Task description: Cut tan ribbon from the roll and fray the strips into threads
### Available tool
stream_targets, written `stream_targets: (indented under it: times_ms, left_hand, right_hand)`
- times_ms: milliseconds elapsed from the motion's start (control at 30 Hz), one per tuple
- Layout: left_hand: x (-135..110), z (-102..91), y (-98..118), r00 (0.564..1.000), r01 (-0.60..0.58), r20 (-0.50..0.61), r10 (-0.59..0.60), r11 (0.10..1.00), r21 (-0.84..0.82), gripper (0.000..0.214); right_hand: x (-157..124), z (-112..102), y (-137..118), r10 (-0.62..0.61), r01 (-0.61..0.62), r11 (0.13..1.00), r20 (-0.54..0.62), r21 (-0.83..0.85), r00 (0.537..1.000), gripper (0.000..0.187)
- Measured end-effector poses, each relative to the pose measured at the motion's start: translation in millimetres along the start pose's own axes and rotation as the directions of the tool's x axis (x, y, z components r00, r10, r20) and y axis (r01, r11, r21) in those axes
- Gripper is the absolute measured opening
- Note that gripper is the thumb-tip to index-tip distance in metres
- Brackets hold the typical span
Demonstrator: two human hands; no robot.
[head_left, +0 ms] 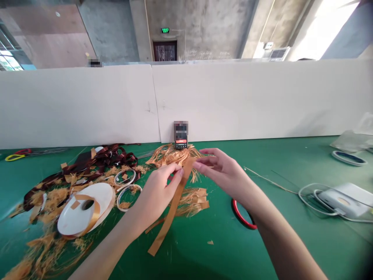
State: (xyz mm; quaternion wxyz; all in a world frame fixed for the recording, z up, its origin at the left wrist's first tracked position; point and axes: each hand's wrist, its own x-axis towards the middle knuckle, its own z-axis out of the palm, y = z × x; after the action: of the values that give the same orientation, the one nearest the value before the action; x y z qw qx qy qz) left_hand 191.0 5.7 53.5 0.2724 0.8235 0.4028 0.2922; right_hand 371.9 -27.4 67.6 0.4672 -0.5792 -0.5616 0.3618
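A flat golden-brown ribbon runs slantwise in front of me, its lower cut end hanging toward the table's near side. My left hand pinches it near its upper part between thumb and fingers. At the upper end, my right hand has its thumb and fingertips closed in on the ribbon's edge. Behind the ribbon lie short frayed ribbon pieces, cut ends to the right. Farther back is a heap of fringed ribbon strips.
A phone leans upright against the white partition. Left are a white spool, tape rings, dark brown ribbon and scissors. A red ring sits partly behind my right forearm; a white corded box stands right.
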Motion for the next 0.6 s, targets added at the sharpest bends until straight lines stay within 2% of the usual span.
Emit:
stream_targets:
  times_ms: [67, 200, 367, 467, 600]
  left_hand:
    - [-3, -0.2, 0, 1.0, -0.009, 0.007, 0.009, 1.0, 0.013, 0.026]
    - [-6, -0.9, 2, 0.999, -0.03, -0.017, 0.032, 0.997, 0.07, 0.024]
    - [-10, -2.6, 7, 0.995, -0.087, -0.034, 0.091, 0.989, 0.12, 0.022]
    - [-11, -4.1, 10, 0.998, -0.048, -0.04, 0.05, 0.998, 0.048, 0.021]
    - [-12, -8.3, 11, 0.992, -0.034, -0.125, 0.022, 0.995, -0.099, 0.021]
  right_hand:
    - [0, 10, -4, -0.048, 0.043, 0.993, 0.04, 0.112, 0.998, 0.049]
    - [-2, 13, -5, -0.06, 0.055, 0.984, 0.021, 0.168, 0.998, 0.03]
    - [-6, 7, -6, -0.022, 0.027, 0.979, -0.028, 0.202, 0.999, 0.032]
    - [-10, 8, -9, 0.001, -0.002, 0.97, 0.005, 0.243, 1.0, 0.037]
    - [-16, 14, -12, 0.06, -0.076, 0.964, 0.071, 0.254, 0.996, 0.038]
